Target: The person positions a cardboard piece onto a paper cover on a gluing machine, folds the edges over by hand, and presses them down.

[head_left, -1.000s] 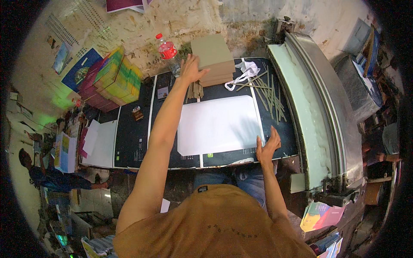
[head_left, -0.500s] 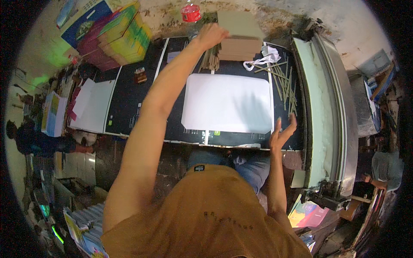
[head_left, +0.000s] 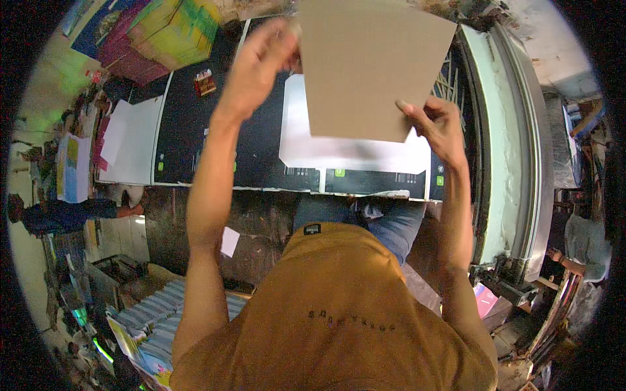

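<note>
A stiff brown cardboard sheet (head_left: 372, 72) is raised above the table in front of me. My left hand (head_left: 264, 62), slightly blurred, grips its upper left edge. At the lower right edge, my right hand (head_left: 443, 127) pinches the board, its thumb on the near face and the other fingers partly hidden. Below the board lies a large white sheet (head_left: 352, 156) with trimmed corners, its middle and far part covered from view by the cardboard.
Thin strips (head_left: 450, 81) lie at the table's right, beside a long pale green and metal machine (head_left: 505, 143). On the left are white sheets (head_left: 130, 140), a small red-brown box (head_left: 204, 83) and a colourful stack (head_left: 173, 32). Other people are at both sides.
My left hand has come back from the far stack, and a cardboard sheet is now up in front of me. My right hand has risen from the table's near edge to the board.
</note>
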